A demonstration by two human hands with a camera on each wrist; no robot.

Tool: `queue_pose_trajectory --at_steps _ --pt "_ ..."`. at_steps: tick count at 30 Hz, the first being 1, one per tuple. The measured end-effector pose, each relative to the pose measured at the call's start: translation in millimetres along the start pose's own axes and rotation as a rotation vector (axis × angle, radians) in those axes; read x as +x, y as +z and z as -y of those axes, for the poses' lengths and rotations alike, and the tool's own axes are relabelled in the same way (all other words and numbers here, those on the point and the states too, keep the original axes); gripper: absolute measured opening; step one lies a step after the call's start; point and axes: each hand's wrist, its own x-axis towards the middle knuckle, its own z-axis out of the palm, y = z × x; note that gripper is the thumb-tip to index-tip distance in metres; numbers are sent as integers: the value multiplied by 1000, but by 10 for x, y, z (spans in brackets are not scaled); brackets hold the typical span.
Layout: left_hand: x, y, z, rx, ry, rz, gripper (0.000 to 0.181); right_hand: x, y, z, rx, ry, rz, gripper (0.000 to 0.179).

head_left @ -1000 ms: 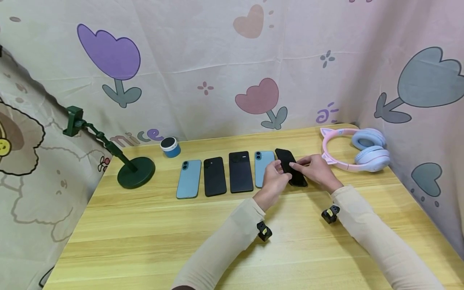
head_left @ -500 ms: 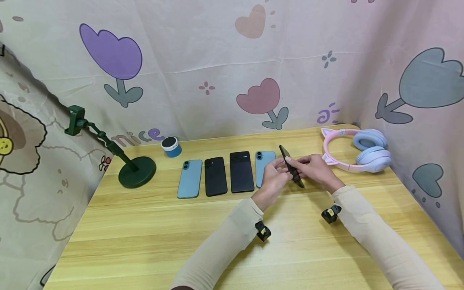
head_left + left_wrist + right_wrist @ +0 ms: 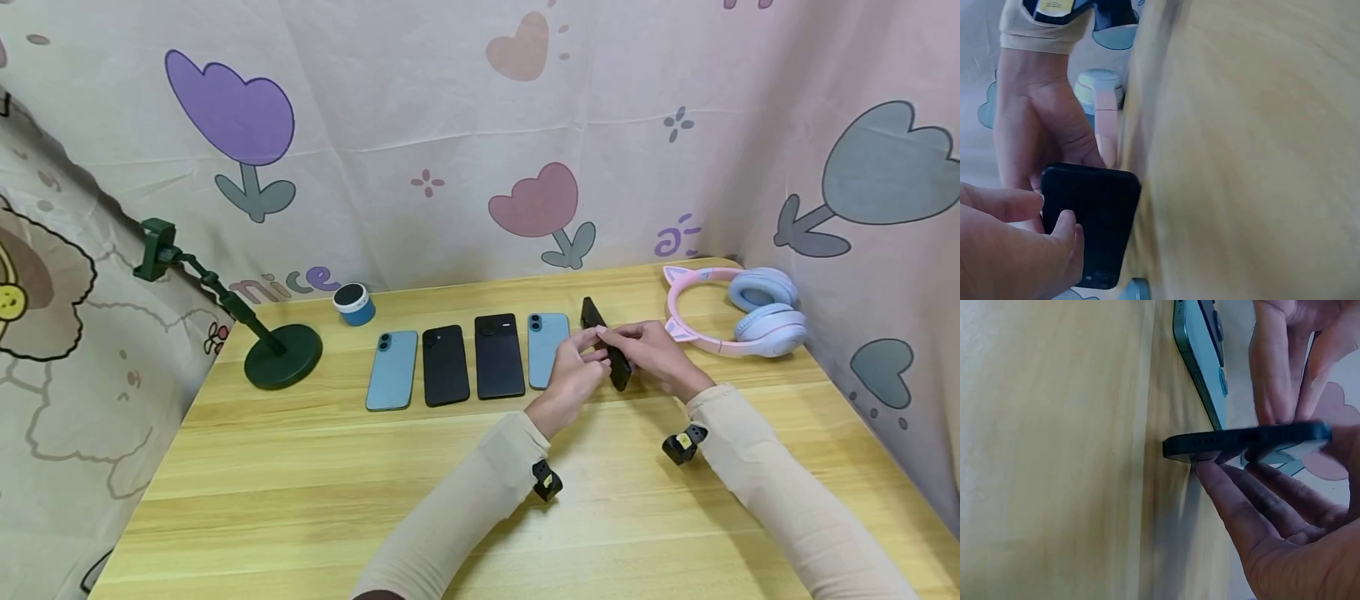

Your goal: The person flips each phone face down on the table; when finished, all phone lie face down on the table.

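Observation:
A black smartphone (image 3: 618,368) stands tilted on its long edge between the two hands, its back and camera facing the left hand in the left wrist view. My right hand (image 3: 660,354) holds it, fingers (image 3: 1229,500) against one face and thumb over the upper edge. From the other side, my left hand (image 3: 573,375) touches the phone's back and upper edge with its fingertips, the fingers mostly straight in the right wrist view. Left of it lie a light blue phone (image 3: 546,342), a large black phone (image 3: 498,358), a smaller black phone (image 3: 446,367) and another light blue phone (image 3: 392,371), backs up.
Pink and blue cat-ear headphones (image 3: 705,342) lie to the right on the wooden table (image 3: 300,517). Behind the phone row, at its left, stands a small blue and white round device (image 3: 353,305). A dark green phone stand (image 3: 277,358) is at the far left. Printed cloth hangs behind.
The held phone has turned from lying fairly flat, dark face up, to standing on edge, its back swinging toward the left. The hands stay nearly in place and the other phones have not moved.

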Motion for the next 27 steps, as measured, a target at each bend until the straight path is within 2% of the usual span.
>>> queue_pose_trajectory --at_steps 6,11,16,22,27 --pt "5 9 93 88 -11 61 70 4 -12 -37 -34 -12 -53 56" --pt "-4 9 128 211 -26 112 75 0 -22 -84 19 8 -77 56" --pt "-7 20 111 279 -33 161 78 1 -7 -107 26 30 -124 58" --pt "-6 27 104 362 -39 195 80 5 -20 -99 -37 58 -115 56" --pt "-9 22 117 433 14 230 78 14 -37 -96 -128 50 -125 48"
